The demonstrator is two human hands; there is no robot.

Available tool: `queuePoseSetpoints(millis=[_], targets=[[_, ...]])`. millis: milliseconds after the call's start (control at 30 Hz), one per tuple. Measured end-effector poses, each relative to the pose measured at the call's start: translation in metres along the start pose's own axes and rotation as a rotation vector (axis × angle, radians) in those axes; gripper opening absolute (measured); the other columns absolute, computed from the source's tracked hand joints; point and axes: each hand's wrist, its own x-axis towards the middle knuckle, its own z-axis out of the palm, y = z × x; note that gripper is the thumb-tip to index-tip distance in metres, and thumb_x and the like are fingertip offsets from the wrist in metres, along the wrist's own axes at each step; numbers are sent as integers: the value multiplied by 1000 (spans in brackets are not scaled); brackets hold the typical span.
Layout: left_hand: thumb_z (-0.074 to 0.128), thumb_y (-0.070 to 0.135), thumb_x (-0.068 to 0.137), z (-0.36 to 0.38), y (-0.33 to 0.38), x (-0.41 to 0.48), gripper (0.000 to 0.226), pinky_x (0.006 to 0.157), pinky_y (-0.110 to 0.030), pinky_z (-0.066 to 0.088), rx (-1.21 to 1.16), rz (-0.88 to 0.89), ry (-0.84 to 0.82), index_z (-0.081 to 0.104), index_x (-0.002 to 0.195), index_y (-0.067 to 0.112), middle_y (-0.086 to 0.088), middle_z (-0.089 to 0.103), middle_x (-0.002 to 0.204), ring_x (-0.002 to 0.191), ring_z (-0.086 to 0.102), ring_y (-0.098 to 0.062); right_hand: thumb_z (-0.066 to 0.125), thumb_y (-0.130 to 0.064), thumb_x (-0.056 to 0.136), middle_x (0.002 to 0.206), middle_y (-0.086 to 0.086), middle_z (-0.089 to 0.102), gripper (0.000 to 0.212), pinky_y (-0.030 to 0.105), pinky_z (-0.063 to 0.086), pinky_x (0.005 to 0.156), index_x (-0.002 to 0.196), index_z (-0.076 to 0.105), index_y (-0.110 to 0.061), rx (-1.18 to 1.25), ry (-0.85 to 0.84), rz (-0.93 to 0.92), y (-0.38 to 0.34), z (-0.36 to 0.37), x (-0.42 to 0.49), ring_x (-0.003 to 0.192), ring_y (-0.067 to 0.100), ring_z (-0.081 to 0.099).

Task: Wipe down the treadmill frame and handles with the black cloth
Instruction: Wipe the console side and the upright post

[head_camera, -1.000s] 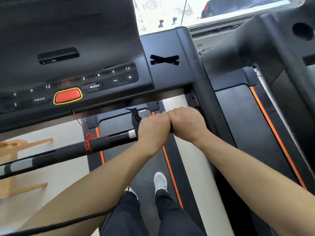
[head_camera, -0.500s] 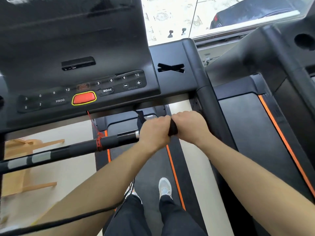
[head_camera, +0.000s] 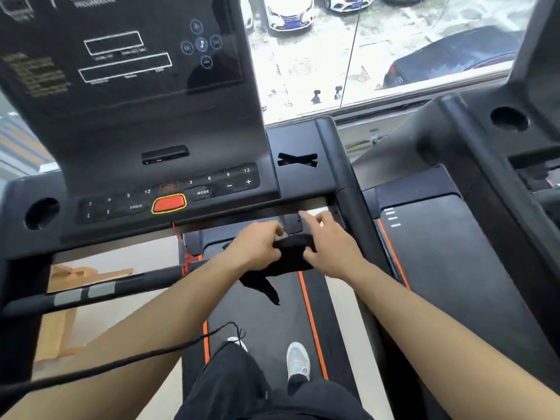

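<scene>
The black cloth is bunched between both hands just below the treadmill console, with a loose end hanging down over the belt. My left hand grips the cloth's left part, fingers curled. My right hand pinches the cloth's right end with the thumb while its index finger sticks up. The black handlebar runs from the left edge toward my left hand; its end is hidden behind my left forearm. The frame's right upright stands just right of my right hand.
A second treadmill stands close on the right. A red safety cord hangs from the orange stop button. A black cable crosses my left arm. My feet stand on the belt. A wooden piece lies on the floor at left.
Both hands came off the handlebar and now hold the cloth bunched between them, a little apart. The right index finger has lifted. The view tilted up, showing more of the console.
</scene>
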Motion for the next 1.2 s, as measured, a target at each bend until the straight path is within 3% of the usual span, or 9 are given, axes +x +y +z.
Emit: queuePoseSetpoints(millis=[133, 267, 400, 600, 700, 833, 933, 1067, 1200], targets=[[58, 15, 85, -30, 20, 3, 14, 56, -23, 37, -24, 96, -68, 59, 76, 27, 11, 54, 72, 76, 57, -17, 66, -37, 78, 122, 5, 38, 52, 39, 50, 83, 128, 54, -29, -155, -174, -24, 1, -16, 13, 109, 28, 48], [67, 20, 78, -66, 29, 15, 10, 71, -32, 52, -138, 133, 10, 66, 86, 24, 7, 62, 84, 81, 61, -17, 64, -44, 64, 110, -3, 52, 39, 38, 49, 84, 97, 66, -23, 62, -2, -74, 13, -43, 25, 100, 23, 54], [69, 24, 75, -97, 35, 43, 13, 77, -35, 53, -186, 112, 4, 63, 87, 26, 7, 69, 86, 83, 64, -15, 67, -30, 69, 69, -4, 56, 20, 35, 44, 62, 74, 50, -22, 385, -59, 65, 30, -90, 46, 65, 15, 56], [67, 27, 83, -138, 44, 116, 20, 77, -35, 49, 1, 107, 257, 64, 103, 29, 7, 64, 103, 98, 59, -20, 57, -26, 84, 100, 0, 63, 18, 37, 45, 72, 100, 50, -30, 282, -100, 200, 49, -149, 115, 89, 20, 60], [61, 22, 86, -122, 47, 144, 31, 88, -40, 45, 247, 2, 497, 64, 116, 16, -8, 55, 131, 119, 47, -32, 58, -31, 87, 129, 11, 52, 47, 43, 44, 93, 131, 48, -21, -84, 74, 241, 52, -140, 145, 119, 33, 48], [46, 31, 96, -55, 48, 153, 66, 119, -47, 21, 152, -12, 375, 27, 154, 6, -19, 14, 163, 150, 11, -37, 50, -35, 96, 154, 25, 31, 66, 48, 32, 113, 152, 31, -4, -155, 232, 248, 42, -74, 144, 138, 41, 32], [26, 37, 104, -19, 41, 166, 66, 124, -47, 9, 135, -21, 365, 8, 158, 3, -16, -1, 167, 154, -1, -32, 35, -37, 102, 159, 30, 21, 67, 46, 34, 115, 155, 22, 0, -182, 268, 236, 49, -37, 148, 145, 40, 29], [21, 39, 103, -33, 39, 219, 64, 121, -45, 15, 169, 34, 458, 17, 158, 8, -12, 11, 167, 153, 12, -28, 22, -47, 101, 156, 23, 32, 71, 49, 48, 98, 157, 15, -4, -44, 265, 313, 60, -53, 191, 132, 41, 47], [22, 38, 104, -73, 39, 282, 46, 99, -43, 39, 222, 65, 433, 55, 130, 17, -10, 61, 134, 121, 56, -32, 30, -41, 105, 137, 22, 53, 48, 48, 41, 90, 141, 39, -11, 170, 247, 395, 69, -82, 255, 117, 44, 54]])
